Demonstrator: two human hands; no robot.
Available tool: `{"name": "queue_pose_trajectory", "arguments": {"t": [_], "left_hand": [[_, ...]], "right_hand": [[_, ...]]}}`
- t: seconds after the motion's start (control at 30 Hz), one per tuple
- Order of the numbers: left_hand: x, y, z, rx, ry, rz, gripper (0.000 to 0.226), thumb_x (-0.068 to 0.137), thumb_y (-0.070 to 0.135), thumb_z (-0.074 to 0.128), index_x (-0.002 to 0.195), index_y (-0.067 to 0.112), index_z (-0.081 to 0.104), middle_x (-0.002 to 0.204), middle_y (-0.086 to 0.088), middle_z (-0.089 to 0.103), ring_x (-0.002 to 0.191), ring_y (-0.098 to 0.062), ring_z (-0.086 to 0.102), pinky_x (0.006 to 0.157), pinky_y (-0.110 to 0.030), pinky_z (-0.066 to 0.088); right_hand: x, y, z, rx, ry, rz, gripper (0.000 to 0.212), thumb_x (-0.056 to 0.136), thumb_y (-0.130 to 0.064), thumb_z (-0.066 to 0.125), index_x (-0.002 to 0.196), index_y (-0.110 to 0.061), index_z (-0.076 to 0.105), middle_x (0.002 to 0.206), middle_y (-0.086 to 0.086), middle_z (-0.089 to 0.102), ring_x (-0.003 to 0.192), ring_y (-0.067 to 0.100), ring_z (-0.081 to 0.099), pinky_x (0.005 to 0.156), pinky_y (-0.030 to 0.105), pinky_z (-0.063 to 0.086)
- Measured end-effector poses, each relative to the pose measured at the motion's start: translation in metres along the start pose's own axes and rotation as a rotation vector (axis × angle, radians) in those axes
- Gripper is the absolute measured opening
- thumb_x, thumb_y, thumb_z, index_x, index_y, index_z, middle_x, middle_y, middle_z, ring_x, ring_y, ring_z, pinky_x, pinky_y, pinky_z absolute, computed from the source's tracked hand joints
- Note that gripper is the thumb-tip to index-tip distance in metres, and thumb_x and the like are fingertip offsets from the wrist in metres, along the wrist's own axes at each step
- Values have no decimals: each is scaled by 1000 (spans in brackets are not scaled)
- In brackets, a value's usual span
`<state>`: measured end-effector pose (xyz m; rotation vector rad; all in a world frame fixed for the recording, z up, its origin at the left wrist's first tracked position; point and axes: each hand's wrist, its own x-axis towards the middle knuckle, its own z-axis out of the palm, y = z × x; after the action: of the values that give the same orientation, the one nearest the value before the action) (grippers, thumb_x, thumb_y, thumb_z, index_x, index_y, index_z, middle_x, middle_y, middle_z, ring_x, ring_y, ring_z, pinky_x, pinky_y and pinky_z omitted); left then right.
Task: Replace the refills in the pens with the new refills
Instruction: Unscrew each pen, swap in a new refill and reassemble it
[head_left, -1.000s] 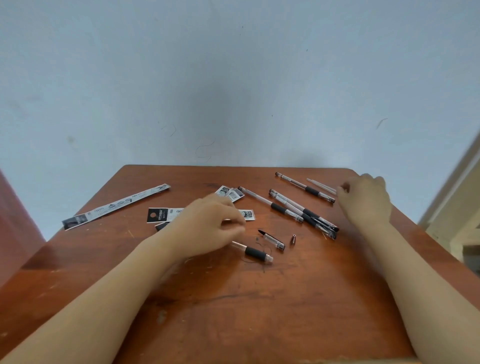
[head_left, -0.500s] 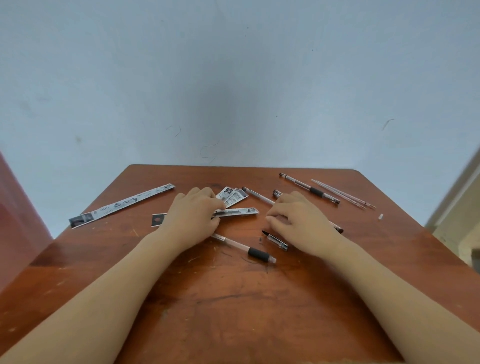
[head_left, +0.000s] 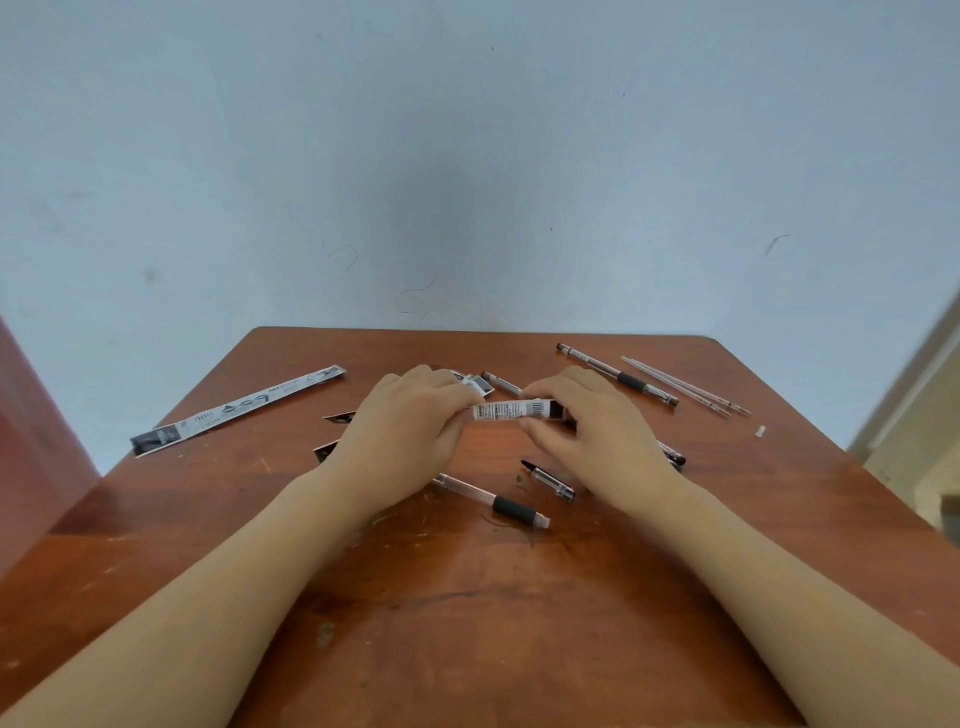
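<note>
Taking the open pen barrel (head_left: 493, 501) as marker: nearer than it, bare table (head_left: 467, 623) is lying wide between the two forearms, giving a hand plenty of room. Just right of it, a pen cap (head_left: 549, 480) is narrowing that side. Beyond it, the left hand (head_left: 410, 421) and right hand (head_left: 587, 426) are blocking the middle, both pinching a refill packet (head_left: 511, 410). Far left, a long paper strip (head_left: 239, 410) is lying slantwise, with torn wrapper scraps (head_left: 332, 434) crowding nearer. Beyond and right, a whole pen (head_left: 618, 382) and loose refills (head_left: 685, 387) are fencing off the far corner.
</note>
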<state>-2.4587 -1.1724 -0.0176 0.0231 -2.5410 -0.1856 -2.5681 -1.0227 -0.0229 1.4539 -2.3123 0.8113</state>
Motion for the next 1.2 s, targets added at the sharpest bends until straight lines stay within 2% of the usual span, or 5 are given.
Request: {"name": "queue_pose_trajectory", "arguments": {"t": [0.43, 0.6, 0.83, 1.07, 1.2], "left_hand": [[-1, 6, -1, -99, 29, -16, 35, 87, 8, 50, 121, 13, 53, 96, -6, 67, 78, -18, 55, 72, -36, 44], [-2, 2, -1, 134, 61, 77, 47, 70, 14, 71, 112, 15, 51, 75, -1, 65, 60, -18, 58, 52, -27, 39], [-1, 4, -2, 138, 99, 67, 49, 59, 0, 79, 104, 11, 63, 69, -2, 64, 51, -17, 56, 45, -20, 34], [-1, 5, -6, 95, 78, -8, 49, 58, -1, 80, 102, 12, 64, 67, -2, 63, 48, -14, 52, 44, -7, 18], [-1, 6, -6, 98, 74, -17, 49, 57, 0, 81, 101, 13, 65, 67, -1, 63, 47, -12, 52, 46, -5, 15]], "right_hand": [[2, -4, -6, 260, 37, 133, 12, 87, -22, 58, 97, -20, 64, 82, -21, 57, 73, 0, 52, 66, 9, 37], [2, -1, -9, 515, 55, 238, 20, 88, -18, 56, 78, -36, 58, 61, -23, 60, 58, 4, 51, 66, 27, 46], [7, 4, -13, 733, 153, 389, 17, 90, -7, 50, 90, -22, 59, 48, -7, 56, 35, 0, 46, 41, 7, 34], [7, 13, -20, 585, 354, 423, 37, 83, 4, 45, 78, -32, 54, 71, -3, 51, 61, 12, 48, 59, 19, 41], [3, 7, -19, 376, 355, 263, 34, 82, 4, 47, 83, -29, 54, 81, -15, 48, 68, -8, 47, 59, 5, 36]]}}
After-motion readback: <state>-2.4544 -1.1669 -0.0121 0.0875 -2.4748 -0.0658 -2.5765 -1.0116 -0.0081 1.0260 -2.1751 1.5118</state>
